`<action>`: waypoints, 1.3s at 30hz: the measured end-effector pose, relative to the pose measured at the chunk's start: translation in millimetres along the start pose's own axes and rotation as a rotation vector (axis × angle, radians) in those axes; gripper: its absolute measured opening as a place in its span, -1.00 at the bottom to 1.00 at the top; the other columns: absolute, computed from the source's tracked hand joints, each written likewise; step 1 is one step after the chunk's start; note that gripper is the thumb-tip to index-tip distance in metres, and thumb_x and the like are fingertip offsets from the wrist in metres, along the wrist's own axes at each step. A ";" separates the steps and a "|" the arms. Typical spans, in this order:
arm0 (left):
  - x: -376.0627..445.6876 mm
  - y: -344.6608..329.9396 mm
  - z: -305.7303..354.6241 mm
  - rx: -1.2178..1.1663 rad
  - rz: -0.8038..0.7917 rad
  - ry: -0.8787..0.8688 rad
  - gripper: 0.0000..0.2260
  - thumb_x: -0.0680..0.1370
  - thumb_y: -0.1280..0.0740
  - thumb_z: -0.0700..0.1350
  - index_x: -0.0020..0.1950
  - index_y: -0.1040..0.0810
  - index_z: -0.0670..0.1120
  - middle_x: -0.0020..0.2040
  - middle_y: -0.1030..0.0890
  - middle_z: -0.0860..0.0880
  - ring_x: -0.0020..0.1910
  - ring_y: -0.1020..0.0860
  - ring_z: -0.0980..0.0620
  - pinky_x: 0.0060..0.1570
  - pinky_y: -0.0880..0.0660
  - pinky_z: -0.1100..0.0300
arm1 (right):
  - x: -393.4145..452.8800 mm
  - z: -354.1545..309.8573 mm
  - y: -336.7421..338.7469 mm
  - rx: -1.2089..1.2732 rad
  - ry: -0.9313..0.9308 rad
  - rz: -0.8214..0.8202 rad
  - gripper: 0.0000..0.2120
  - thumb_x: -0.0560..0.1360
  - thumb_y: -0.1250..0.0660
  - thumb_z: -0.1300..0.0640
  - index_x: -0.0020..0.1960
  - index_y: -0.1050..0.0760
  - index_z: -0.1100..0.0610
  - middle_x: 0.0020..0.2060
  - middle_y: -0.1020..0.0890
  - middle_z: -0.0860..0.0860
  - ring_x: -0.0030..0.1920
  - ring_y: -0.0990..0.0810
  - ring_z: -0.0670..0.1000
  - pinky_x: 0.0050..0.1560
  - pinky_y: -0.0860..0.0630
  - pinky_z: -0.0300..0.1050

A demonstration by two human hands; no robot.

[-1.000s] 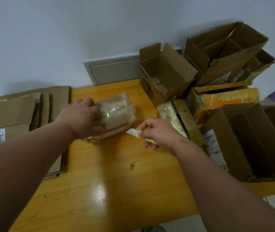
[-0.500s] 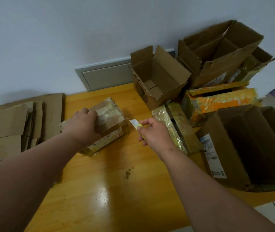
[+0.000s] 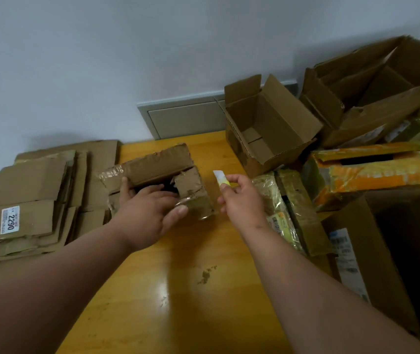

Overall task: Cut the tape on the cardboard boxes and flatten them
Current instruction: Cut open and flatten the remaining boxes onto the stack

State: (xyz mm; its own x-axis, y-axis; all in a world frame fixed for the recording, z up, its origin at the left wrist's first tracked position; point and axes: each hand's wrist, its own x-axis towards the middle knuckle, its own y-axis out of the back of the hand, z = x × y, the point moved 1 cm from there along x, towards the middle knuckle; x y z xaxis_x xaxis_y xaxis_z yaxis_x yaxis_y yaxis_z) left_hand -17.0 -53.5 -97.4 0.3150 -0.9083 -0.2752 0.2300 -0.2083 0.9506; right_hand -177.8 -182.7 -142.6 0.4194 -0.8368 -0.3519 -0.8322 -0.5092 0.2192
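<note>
Holding a small box [image 3: 160, 175] near the middle of the tabletop [image 3: 178, 290], the left hand [image 3: 150, 215] has its fingers curled over the near edge and down into the opening, where the tips are lost in shadow — the thumb presses the taped front. The right hand [image 3: 242, 200] hangs just beside it, fingers pinching a little cutter [image 3: 220, 177]; only its white and yellow end shows, so I can't make out a blade. Flattened cardboard [image 3: 37, 200] is stacked on the left. The box pile [image 3: 357, 139] on the right runs off the frame — the lower boxes are mostly hidden.
</note>
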 end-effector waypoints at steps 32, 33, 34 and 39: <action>-12.2 -23.5 -48.9 -0.020 0.174 0.339 0.28 0.15 -0.44 0.50 0.40 0.56 0.31 0.57 0.39 0.05 0.52 0.40 -0.13 0.47 0.22 -0.24 | 13.3 -40.3 -77.5 -0.837 0.220 -0.006 -0.15 0.37 -0.48 -0.20 0.49 -0.12 -0.02 0.41 -0.24 0.06 0.35 -0.33 0.17 0.22 -0.39 0.09; -12.7 -24.1 -49.1 -0.030 0.165 0.334 0.28 0.16 -0.44 0.49 0.39 0.57 0.31 0.57 0.39 0.05 0.52 0.40 -0.14 0.46 0.22 -0.24 | 15.6 -42.3 -83.3 -0.858 0.192 -0.009 -0.10 0.34 -0.51 -0.20 0.50 -0.10 -0.02 0.41 -0.24 0.06 0.35 -0.34 0.17 0.21 -0.40 0.09; -13.0 -24.6 -48.9 -0.043 0.153 0.326 0.27 0.17 -0.45 0.48 0.39 0.57 0.31 0.57 0.39 0.06 0.52 0.40 -0.15 0.46 0.22 -0.24 | 18.0 -44.2 -88.6 -0.872 0.169 -0.008 -0.05 0.32 -0.54 -0.18 0.51 -0.07 -0.02 0.40 -0.24 0.07 0.35 -0.35 0.18 0.20 -0.41 0.10; -13.0 -25.9 -49.2 -0.149 0.082 0.323 0.26 0.19 -0.49 0.43 0.46 0.48 0.29 0.56 0.37 0.12 0.55 0.33 -0.11 0.47 0.16 -0.19 | 26.5 -49.6 -94.8 -0.887 0.142 -0.008 -0.08 0.36 -0.52 0.07 0.54 -0.02 -0.01 0.39 -0.29 0.11 0.32 -0.40 0.22 0.16 -0.46 0.08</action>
State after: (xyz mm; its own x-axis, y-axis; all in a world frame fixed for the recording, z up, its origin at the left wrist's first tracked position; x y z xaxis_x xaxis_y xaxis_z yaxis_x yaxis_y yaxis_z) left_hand 18.3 -18.4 -125.5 0.6069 -0.7534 -0.2531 0.3164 -0.0631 0.9465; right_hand -69.8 -166.6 -127.6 0.5135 -0.8197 -0.2538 -0.2676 -0.4340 0.8603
